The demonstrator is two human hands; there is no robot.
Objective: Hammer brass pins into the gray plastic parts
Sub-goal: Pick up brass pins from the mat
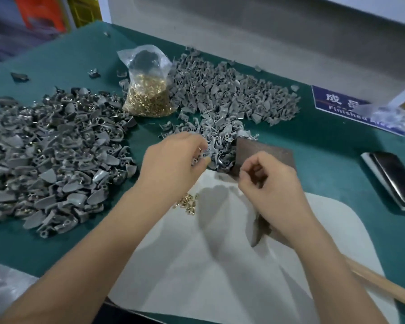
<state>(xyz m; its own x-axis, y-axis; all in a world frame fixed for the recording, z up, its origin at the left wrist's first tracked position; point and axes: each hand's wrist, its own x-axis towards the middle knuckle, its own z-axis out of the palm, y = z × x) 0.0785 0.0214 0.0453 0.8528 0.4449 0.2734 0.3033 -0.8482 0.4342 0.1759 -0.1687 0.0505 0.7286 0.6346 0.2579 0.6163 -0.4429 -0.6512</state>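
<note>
My left hand [173, 160] pinches a gray plastic part [207, 152] at the near edge of the light gray pile [232, 94]; a thin pin sticks out by the fingertips. To its right, my right hand [267, 185] hovers above the white board [220, 265] with curled fingers and thumb against forefinger; nothing shows between them. A few loose brass pins [188, 204] lie on the board's left edge. The hammer head [258, 230] lies under my right wrist, its wooden handle [384, 288] running to the lower right. A brown block [267, 150] stands behind my right hand.
A clear bag of brass pins [147, 94] stands at the back middle. A darker pile of gray parts with pins [52, 155] covers the left of the green table [332, 146]. A phone [395, 178] lies at the right, and a blue label [337, 104] sits behind it.
</note>
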